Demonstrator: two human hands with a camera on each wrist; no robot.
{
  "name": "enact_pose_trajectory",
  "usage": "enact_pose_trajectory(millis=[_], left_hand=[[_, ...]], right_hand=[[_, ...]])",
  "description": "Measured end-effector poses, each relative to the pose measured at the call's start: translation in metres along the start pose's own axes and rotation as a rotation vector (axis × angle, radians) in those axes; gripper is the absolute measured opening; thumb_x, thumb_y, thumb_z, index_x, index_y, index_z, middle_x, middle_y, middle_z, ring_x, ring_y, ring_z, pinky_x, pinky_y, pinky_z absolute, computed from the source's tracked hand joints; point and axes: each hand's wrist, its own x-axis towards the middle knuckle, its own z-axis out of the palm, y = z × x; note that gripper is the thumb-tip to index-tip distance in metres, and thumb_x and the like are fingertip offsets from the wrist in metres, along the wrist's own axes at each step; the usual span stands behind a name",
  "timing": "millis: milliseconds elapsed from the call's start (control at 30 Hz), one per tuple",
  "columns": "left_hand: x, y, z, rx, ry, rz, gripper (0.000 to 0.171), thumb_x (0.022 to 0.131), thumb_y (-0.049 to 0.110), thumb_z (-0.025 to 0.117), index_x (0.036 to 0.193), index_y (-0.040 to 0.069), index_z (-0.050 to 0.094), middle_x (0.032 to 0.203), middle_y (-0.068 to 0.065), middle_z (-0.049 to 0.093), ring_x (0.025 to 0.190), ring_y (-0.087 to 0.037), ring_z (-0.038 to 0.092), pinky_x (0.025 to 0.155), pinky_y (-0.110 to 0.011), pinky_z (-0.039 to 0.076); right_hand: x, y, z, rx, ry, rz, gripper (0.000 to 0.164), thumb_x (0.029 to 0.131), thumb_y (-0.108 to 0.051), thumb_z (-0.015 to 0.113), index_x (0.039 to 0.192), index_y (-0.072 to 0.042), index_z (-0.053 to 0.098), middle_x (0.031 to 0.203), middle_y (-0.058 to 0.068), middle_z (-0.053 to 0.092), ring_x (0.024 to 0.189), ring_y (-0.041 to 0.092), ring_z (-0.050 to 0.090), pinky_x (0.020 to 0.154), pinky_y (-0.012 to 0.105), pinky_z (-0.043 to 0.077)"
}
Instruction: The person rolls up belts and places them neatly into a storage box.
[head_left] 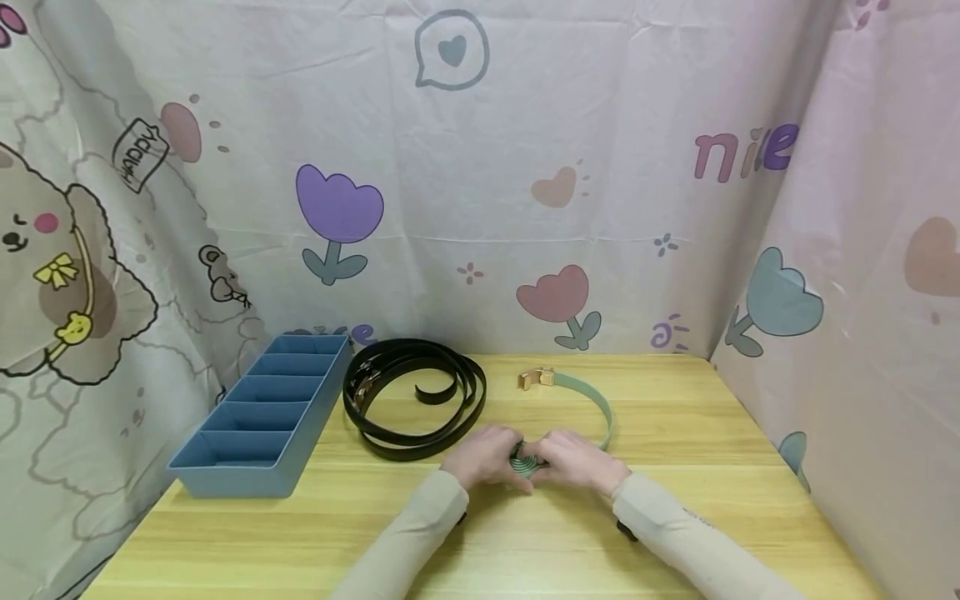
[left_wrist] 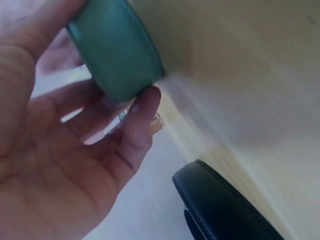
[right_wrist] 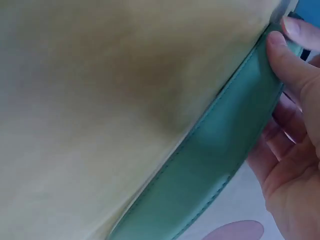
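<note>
Near the middle of the table, a green belt [head_left: 524, 463] stands partly rolled into a tight coil between both hands. My left hand [head_left: 483, 457] grips the coil from the left, with thumb and fingers around its outer side in the left wrist view. On the other side my right hand [head_left: 581, 462] holds the belt, its thumb pressing on the stitched green strap [right_wrist: 210, 150] in the right wrist view. The unrolled length curves away behind the right hand to a gold buckle [head_left: 537, 378] lying farther back. Parts of the coil are hidden by the fingers.
A black belt [head_left: 405, 453] lies in loose loops behind and left of the hands. At the table's left edge stands a blue-grey organizer box [head_left: 232, 482] with several compartments. A printed curtain [head_left: 465, 183] hangs behind the wooden table [head_left: 525, 550] and along both sides.
</note>
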Motion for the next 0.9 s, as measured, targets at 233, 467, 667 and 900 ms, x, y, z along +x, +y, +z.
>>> enact_pose_trajectory(millis=[233,467,667,900], left_hand=[[0.001,0.001,0.004,0.055,0.064,-0.008,0.044,0.065,0.056,0.084,0.082,0.023,0.060,0.071,0.014,0.055,0.062,-0.005,0.047,0.059,-0.023,0.039],[0.001,0.000,-0.002,0.003,-0.023,0.062,0.036,0.069,0.038,0.087,0.095,0.025,0.066,0.082,0.016,0.061,0.070,-0.002,0.051,0.065,-0.020,0.041],[0.002,0.001,-0.002,-0.023,-0.051,0.040,0.036,0.070,0.036,0.087,0.092,0.022,0.062,0.079,0.014,0.057,0.068,-0.003,0.051,0.062,-0.019,0.042],[0.005,0.002,0.006,0.024,0.023,0.035,0.043,0.067,0.050,0.086,0.083,0.024,0.057,0.074,0.013,0.054,0.064,-0.004,0.048,0.058,-0.021,0.040]], right_hand=[[-0.004,0.004,-0.002,0.052,-0.012,-0.017,0.019,0.086,-0.023,0.075,0.104,-0.023,0.068,0.078,-0.012,0.061,0.067,-0.002,0.049,0.061,0.015,0.043],[-0.009,0.006,-0.009,0.117,-0.054,0.005,0.041,0.082,-0.017,0.077,0.121,-0.019,0.066,0.104,-0.007,0.065,0.090,0.004,0.060,0.080,0.021,0.050],[-0.005,0.002,-0.006,0.105,-0.016,0.001,0.025,0.079,-0.016,0.080,0.102,-0.019,0.069,0.087,-0.012,0.063,0.074,0.003,0.056,0.066,0.016,0.046],[-0.006,0.005,-0.003,0.065,-0.003,0.004,0.022,0.083,-0.030,0.077,0.102,-0.023,0.069,0.080,-0.014,0.061,0.067,-0.002,0.048,0.059,0.014,0.041]])
